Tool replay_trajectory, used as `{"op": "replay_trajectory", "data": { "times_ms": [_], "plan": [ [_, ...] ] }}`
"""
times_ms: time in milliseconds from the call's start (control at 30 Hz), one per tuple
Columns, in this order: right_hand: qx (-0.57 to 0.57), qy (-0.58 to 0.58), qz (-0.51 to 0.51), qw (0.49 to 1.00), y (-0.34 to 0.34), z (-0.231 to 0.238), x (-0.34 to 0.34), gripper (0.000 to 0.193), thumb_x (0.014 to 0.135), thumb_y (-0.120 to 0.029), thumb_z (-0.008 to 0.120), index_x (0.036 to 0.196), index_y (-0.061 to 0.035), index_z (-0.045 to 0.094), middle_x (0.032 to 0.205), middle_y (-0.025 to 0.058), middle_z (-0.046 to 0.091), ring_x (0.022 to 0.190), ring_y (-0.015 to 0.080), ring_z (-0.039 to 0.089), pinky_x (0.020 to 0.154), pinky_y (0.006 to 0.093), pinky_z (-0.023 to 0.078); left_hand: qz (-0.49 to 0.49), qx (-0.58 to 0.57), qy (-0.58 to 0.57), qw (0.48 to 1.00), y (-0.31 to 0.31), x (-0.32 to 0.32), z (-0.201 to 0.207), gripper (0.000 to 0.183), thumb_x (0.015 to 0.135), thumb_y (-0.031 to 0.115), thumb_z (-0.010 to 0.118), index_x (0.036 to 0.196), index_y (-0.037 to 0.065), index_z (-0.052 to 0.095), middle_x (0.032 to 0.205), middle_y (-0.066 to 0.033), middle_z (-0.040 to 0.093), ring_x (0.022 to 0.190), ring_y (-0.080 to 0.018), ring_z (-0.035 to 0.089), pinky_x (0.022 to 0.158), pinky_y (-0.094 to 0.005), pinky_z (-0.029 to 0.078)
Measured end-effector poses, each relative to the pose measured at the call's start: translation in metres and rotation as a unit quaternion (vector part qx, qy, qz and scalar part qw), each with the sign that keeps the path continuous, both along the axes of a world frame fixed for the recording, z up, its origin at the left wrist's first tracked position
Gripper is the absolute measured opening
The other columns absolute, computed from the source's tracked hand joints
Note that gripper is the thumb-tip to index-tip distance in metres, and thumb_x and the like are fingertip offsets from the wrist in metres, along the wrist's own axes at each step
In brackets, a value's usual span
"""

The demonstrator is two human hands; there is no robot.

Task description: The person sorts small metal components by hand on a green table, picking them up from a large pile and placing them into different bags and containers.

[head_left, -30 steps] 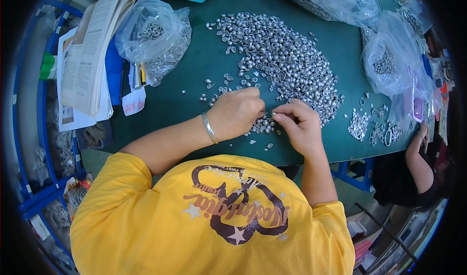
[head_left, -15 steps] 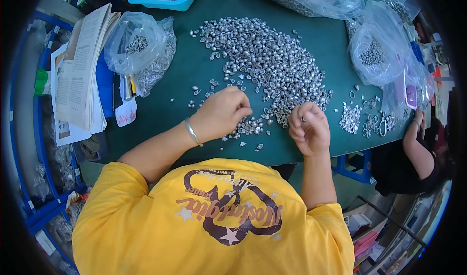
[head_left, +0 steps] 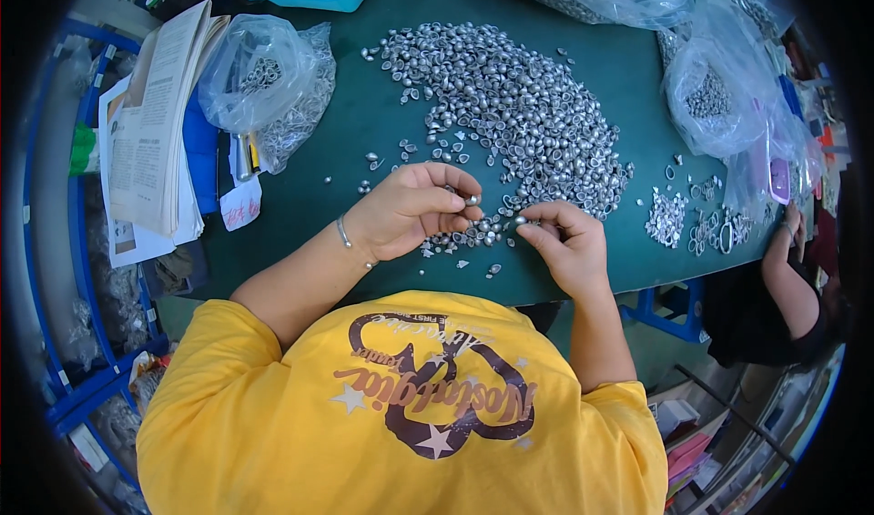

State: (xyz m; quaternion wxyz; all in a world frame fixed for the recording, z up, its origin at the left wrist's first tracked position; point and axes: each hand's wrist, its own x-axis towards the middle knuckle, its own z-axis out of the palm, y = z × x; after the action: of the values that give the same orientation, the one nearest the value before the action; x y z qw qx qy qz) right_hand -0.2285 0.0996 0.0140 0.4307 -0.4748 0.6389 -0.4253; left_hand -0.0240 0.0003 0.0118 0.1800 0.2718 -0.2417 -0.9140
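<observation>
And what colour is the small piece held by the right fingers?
The small piece is silver-grey; it shows best in the head view.

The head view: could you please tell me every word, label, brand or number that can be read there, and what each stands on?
Yellow shirt: large reddish-brown lettering and smaller white script, partly legible; I am leaving the wording uncopied.
Newsprint sheets: rows of print, too small to read.
White paper slip: red marks, too blurred to read.
Blue rack: small white tags, too small to make out any text.
</observation>
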Motion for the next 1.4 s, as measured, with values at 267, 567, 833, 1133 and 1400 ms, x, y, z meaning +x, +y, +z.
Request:
{"op": "replay_trajectory", "data": {
  "times_ms": [267, 567, 833, 1133, 1400],
  "plan": [
    [0.162, -0.67, -0.01, 0.725, 0.001, -0.009, -0.011, 0.017, 0.085, -0.008, 0.047, 0.091, 0.006, 0.054, 0.06, 0.0012, 0.039, 0.048, 0.0064, 0.032, 0.038, 0.0169, 0.024, 0.006, -0.012, -0.006, 1.0, 0.001, -0.001, 0.003, 0.017, 0.083, 0.001, 0.053, 0.098, -0.003, 0.057, 0.09, -0.0107, 0.06, 0.077, -0.014, 0.06, 0.068, -0.0221, 0.05],
    [0.072, -0.552, -0.062, 0.829, 0.004, -0.002, 0.006, 0.02, 0.08, -0.002, 0.047, 0.096, 0.0075, 0.054, 0.078, 0.0145, 0.056, 0.056, 0.0138, 0.05, 0.04, 0.0198, 0.039, 0.027, -0.049, -0.018, 0.998, -0.003, 0.007, 0.006, 0.011, 0.083, 0.003, 0.05, 0.092, -0.001, 0.055, 0.087, -0.011, 0.061, 0.073, -0.0125, 0.06, 0.062, -0.0219, 0.05],
    [-0.083, 0.181, 0.088, 0.976, 0.0, 0.0, 0.013, 0.007, 0.07, -0.003, 0.065, 0.077, -0.0027, 0.064, 0.06, 0.0074, 0.053, 0.054, 0.0187, 0.053, 0.05, 0.026, 0.041, -0.026, -0.496, -0.268, 0.825, -0.008, 0.005, 0.01, 0.007, 0.074, 0.005, 0.063, 0.08, 0.001, 0.062, 0.067, -0.0009, 0.053, 0.057, -0.0077, 0.048, 0.05, -0.0195, 0.039],
    [-0.123, 0.279, 0.117, 0.945, -0.008, 0.002, 0.036, 0.011, 0.07, -0.013, 0.066, 0.078, -0.006, 0.063, 0.065, 0.0076, 0.054, 0.058, 0.0247, 0.055, 0.051, 0.0323, 0.045, -0.076, -0.74, -0.284, 0.606, 0.01, -0.011, -0.005, 0.011, 0.07, 0.003, 0.063, 0.081, 0.004, 0.062, 0.072, -0.0098, 0.051, 0.069, -0.0259, 0.054, 0.06, -0.0305, 0.045],
    [-0.072, 0.322, 0.132, 0.935, -0.013, 0.01, 0.045, 0.012, 0.072, -0.016, 0.062, 0.078, -0.0064, 0.061, 0.068, 0.0085, 0.054, 0.063, 0.0261, 0.057, 0.054, 0.0352, 0.046, -0.04, -0.319, -0.229, 0.919, -0.001, 0.001, 0.018, 0.007, 0.082, 0.001, 0.052, 0.089, 0.001, 0.055, 0.085, -0.0072, 0.059, 0.064, -0.0074, 0.052, 0.051, -0.0188, 0.043]
  ]
}}
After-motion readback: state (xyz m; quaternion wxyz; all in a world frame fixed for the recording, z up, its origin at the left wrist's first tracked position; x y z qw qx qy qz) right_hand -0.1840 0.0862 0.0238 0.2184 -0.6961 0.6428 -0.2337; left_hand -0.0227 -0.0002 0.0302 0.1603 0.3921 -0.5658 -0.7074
